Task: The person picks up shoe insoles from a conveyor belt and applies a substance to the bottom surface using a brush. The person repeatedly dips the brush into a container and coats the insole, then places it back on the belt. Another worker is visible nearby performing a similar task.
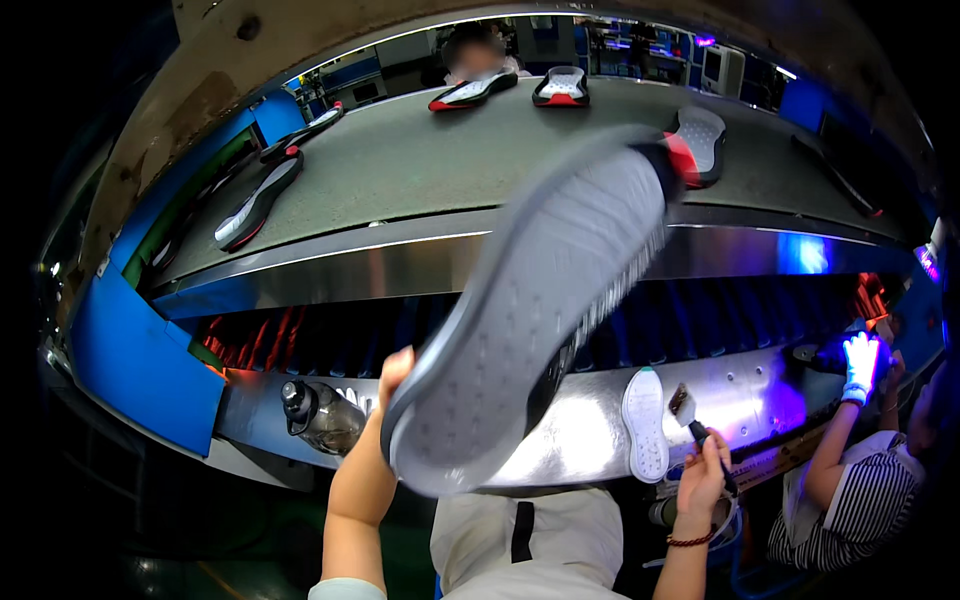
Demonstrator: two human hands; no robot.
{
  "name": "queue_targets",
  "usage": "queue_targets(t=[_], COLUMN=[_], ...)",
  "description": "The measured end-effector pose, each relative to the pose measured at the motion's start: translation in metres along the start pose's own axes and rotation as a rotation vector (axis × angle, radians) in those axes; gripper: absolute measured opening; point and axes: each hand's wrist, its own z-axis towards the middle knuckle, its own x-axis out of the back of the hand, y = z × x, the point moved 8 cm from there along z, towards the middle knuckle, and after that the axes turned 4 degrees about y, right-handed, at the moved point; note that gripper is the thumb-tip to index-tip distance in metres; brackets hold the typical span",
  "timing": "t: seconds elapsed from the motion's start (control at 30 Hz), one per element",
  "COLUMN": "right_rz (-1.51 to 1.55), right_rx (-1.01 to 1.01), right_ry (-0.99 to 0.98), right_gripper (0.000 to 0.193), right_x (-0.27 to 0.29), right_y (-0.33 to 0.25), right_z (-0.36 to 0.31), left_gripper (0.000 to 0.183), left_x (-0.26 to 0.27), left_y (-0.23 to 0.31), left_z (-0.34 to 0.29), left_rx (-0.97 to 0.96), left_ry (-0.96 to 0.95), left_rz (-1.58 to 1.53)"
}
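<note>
I'd worry that the grey sole (535,310), raised over the tabletop (735,385), could twist from the left hand (394,382) gripping its near end, or the right hand's (702,485) clasped brush (697,430) smear the white insole (647,425) nearby.

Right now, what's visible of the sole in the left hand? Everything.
The sole is long, rubbery-looking, its pale grey face dotted with small marks, its edge darker on the right. Motion blurs its far end. Held up, it slants toward upper right before the grey-green belt. The left hand grips its left edge near the bottom.
</note>
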Motion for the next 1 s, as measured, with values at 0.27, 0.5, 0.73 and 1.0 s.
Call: queue_targets(t=[0.27,0.5,0.73,1.0], right_rz=[-0.024,-0.157,-0.14,-0.23], right_rx=[-0.134,-0.137,-0.168,-0.21], right_ry=[-0.095,0.013,-0.013,-0.032], right_gripper=[0.016,0.015,0.014,0.018], right_x=[-0.032,0.001,-0.006,-0.008], right_y=[0.023,0.019,0.037,0.054], right_z=[-0.009,-0.009,-0.007,0.001], left_gripper=[0.07,0.084,0.037,0.021], left_x=[-0.062,-0.062,-0.075,-0.115], left_y=[0.07,0.056,0.06,0.028], left_z=[0.171,0.167,0.169,0.193], left_rx=[-0.281,-0.157,-0.405,-0.637], left_ry=[0.087,0.304,0.214,-0.014], left_rz=[-0.553,-0.36,0.16,0.886])
